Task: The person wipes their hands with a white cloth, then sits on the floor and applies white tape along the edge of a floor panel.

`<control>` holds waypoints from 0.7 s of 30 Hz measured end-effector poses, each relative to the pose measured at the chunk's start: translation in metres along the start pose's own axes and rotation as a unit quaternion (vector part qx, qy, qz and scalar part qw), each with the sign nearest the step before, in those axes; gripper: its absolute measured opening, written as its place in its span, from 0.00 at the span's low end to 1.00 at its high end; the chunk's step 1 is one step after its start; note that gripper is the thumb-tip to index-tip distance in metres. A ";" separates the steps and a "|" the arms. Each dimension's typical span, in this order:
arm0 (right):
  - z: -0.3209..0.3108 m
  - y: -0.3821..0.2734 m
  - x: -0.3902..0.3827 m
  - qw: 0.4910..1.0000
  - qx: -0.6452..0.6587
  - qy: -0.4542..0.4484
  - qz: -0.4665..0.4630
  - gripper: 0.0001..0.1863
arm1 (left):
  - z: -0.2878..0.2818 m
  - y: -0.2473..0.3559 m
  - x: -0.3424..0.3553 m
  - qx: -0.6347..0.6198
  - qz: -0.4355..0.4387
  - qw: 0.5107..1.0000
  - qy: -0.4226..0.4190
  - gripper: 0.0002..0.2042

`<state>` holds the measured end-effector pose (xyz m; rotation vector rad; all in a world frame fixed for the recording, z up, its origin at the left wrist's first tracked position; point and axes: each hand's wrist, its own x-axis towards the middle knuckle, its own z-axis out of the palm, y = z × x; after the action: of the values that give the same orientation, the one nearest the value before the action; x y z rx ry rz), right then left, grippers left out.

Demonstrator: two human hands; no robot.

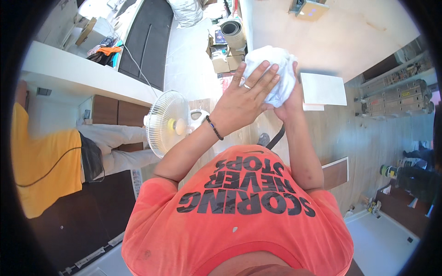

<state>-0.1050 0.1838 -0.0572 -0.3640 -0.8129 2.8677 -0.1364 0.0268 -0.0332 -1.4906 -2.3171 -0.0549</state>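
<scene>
A bunched white cloth [275, 54] is held up in front of my chest, squeezed between both hands. My left hand [241, 96], with a ring and a dark bead bracelet, lies over the cloth's near left side. Its fingers are spread across the folds, pressing on them. From the right, my right hand [294, 99] cups the same cloth; most of its fingers are hidden behind it. The two hands come close together below the bundle.
A white fan [168, 122] stands beside my left forearm. Ahead are cardboard boxes [228, 62] and a rolled mat [233, 34]. A white board [323, 89] is right of my hands, a folded metal ladder [400, 99] farther right. Someone in a yellow shirt [50, 161] stands at left.
</scene>
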 end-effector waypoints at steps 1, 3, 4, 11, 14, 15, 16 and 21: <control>-0.003 -0.006 -0.002 1.000 -0.016 -0.001 0.003 0.37 | -0.002 0.002 0.003 -0.032 -0.022 0.999 -0.014 0.40; -0.005 -0.021 -0.006 0.999 -0.048 -0.007 0.008 0.37 | -0.004 0.001 0.009 -0.055 -0.028 0.998 -0.026 0.42; -0.006 -0.028 -0.004 0.996 -0.089 -0.008 -0.017 0.38 | -0.006 -0.002 0.013 -0.046 -0.012 0.999 -0.024 0.42; -0.049 -0.075 0.005 0.984 -0.112 -0.137 -0.016 0.41 | -0.020 0.003 0.027 -0.135 0.130 0.978 -0.089 0.25; -0.081 -0.074 0.000 0.958 -0.123 -0.238 0.102 0.36 | -0.030 0.007 0.041 -0.241 0.197 0.947 -0.081 0.20; -0.080 -0.069 -0.005 0.941 -0.187 -0.256 0.121 0.34 | -0.033 0.010 0.044 -0.278 0.202 0.934 -0.103 0.21; -0.074 -0.060 -0.011 0.918 -0.254 -0.271 0.138 0.32 | -0.037 0.013 0.049 -0.339 0.191 0.908 -0.153 0.25; -0.079 -0.059 -0.014 0.843 -0.434 -0.300 0.110 0.29 | -0.040 0.018 0.057 -0.554 0.172 0.774 -0.255 0.26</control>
<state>-0.0660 0.2702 -0.0882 0.4418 -2.3080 2.5979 -0.1291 0.0752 0.0198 -2.7406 -2.4152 -1.2540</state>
